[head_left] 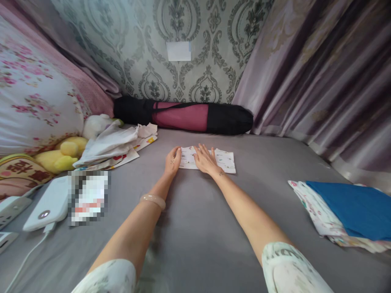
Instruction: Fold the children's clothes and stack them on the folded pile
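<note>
A small white printed garment [225, 159], folded into a flat rectangle, lies on the grey bed sheet [195, 228] in front of me. My left hand [173, 161] is at its left edge, with the fingers bent together around that edge. Across the middle of the cloth rests my right hand [206, 159], palm down with its fingers spread. The palm hides part of the print. A pale bangle [153, 198] circles my left wrist.
Folded clothes [317, 211] with a blue piece [351, 207] on top lie at right. Crumpled white clothes [110, 142], plush toys [61, 156], a white power bank [49, 203] with a cable and a power strip [12, 207] are at left. A long black-and-maroon bag [183, 116] lies along the wall.
</note>
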Tool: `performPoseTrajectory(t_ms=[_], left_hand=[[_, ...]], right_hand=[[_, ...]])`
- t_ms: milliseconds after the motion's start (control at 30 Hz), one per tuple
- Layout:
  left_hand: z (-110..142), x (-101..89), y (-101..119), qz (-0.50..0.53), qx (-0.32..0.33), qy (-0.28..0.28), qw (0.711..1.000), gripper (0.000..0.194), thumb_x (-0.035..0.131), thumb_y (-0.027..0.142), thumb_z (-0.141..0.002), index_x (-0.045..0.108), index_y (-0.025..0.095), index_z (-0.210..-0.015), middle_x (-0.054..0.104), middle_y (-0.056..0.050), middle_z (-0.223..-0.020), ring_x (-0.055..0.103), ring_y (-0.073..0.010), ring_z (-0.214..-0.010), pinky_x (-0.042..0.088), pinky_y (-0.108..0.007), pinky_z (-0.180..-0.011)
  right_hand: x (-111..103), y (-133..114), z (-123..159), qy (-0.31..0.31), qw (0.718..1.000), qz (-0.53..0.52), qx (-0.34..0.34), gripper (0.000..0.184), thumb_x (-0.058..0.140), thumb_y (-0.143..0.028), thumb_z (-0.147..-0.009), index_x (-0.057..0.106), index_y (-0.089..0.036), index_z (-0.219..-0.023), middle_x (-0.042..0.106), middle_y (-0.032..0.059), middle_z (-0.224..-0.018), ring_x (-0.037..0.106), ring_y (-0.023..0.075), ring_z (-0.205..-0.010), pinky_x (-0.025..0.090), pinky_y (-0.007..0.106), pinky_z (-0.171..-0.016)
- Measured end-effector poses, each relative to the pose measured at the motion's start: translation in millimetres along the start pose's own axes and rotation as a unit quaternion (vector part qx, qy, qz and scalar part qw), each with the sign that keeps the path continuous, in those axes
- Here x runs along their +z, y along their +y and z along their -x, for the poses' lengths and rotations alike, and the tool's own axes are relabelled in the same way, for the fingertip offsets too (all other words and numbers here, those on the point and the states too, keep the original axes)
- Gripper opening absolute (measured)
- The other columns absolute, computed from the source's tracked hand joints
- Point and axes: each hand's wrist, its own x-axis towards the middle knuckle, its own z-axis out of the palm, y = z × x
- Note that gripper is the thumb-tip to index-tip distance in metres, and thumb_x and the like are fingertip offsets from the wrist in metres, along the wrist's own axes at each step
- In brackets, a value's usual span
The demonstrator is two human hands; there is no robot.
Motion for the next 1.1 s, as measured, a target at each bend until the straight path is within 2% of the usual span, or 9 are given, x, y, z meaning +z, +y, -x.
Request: performPoseTrajectory(t_ms=[133,267,467,600,767,900,1100], left_hand=[[0,2.1,-3,-0.015,0.011,-0.007,1.0,0.034,0.049,0.037,-0.088,0.069,0.017,-0.108,0.069,-0.012,-0.115,0.06,-0.0269,-0.113,0.042,-0.041,-0.102],[-2,4.2,-8,-0.013,0.013,-0.009,1.0,0.031,0.057,0.032,-0.082,0.07,0.02,-0.107,0.07,-0.01,-0.114,0.06,-0.027,-0.114,0.041,-0.042,-0.105],[-1,4.0,-9,-0.034,0.01,-0.025,0.999,0.034,0.056,0.03,-0.082,0.069,0.018,-0.111,0.067,-0.012,-0.12,0.058,-0.0271,-0.118,0.036,-0.044,-0.109],[0,3.3,-7,-0.024,0.009,-0.026,0.999,0.031,0.059,0.03,-0.08,0.07,0.02,-0.108,0.068,-0.011,-0.117,0.058,-0.0272,-0.119,0.034,-0.044,-0.11],[1,2.2,-3,-0.053,0.003,-0.036,0.998,0.031,0.06,0.029,-0.079,0.07,0.022,-0.107,0.068,-0.01,-0.117,0.058,-0.0285,-0.117,0.035,-0.046,-0.108],[2,1.7,0,-0.06,0.002,-0.035,0.998,0.031,0.06,0.029,-0.078,0.071,0.022,-0.106,0.069,-0.01,-0.115,0.06,-0.0295,-0.113,0.037,-0.047,-0.106],[2,0.6,0,-0.081,0.009,-0.052,0.995,0.033,0.058,0.03,-0.08,0.07,0.022,-0.109,0.068,-0.012,-0.117,0.059,-0.0303,-0.113,0.037,-0.049,-0.106]], right_hand=[[7,11,2,-0.007,1.0,0.008,0.013,0.053,0.022,-0.037,-0.1,0.035,-0.019,-0.148,0.029,0.0091,-0.156,0.02,0.0258,-0.145,0.008,0.054,-0.115],[16,12,4,-0.007,1.0,0.011,0.018,0.054,0.021,-0.039,-0.1,0.035,-0.02,-0.148,0.034,0.0076,-0.154,0.022,0.0258,-0.144,0.012,0.051,-0.115],[14,11,3,-0.019,1.0,0.004,0.019,0.054,0.022,-0.039,-0.1,0.035,-0.019,-0.148,0.033,0.0083,-0.154,0.022,0.0261,-0.144,0.012,0.051,-0.115],[7,13,4,-0.044,0.999,-0.012,0.021,0.055,0.02,-0.04,-0.1,0.031,-0.02,-0.15,0.025,0.0082,-0.158,0.017,0.0236,-0.146,0.01,0.049,-0.116],[-3,25,12,-0.025,0.999,-0.005,0.04,0.057,0.017,-0.04,-0.1,0.028,-0.019,-0.151,0.019,0.0085,-0.16,0.011,0.0235,-0.147,0.005,0.052,-0.116],[-4,37,16,-0.023,0.998,0.007,0.054,0.057,0.018,-0.04,-0.1,0.029,-0.019,-0.151,0.019,0.009,-0.159,0.011,0.0251,-0.147,0.004,0.055,-0.116],[11,41,15,-0.019,0.998,-0.007,0.059,0.055,0.018,-0.041,-0.1,0.035,-0.02,-0.148,0.03,0.0066,-0.156,0.017,0.0257,-0.145,0.01,0.054,-0.115]])
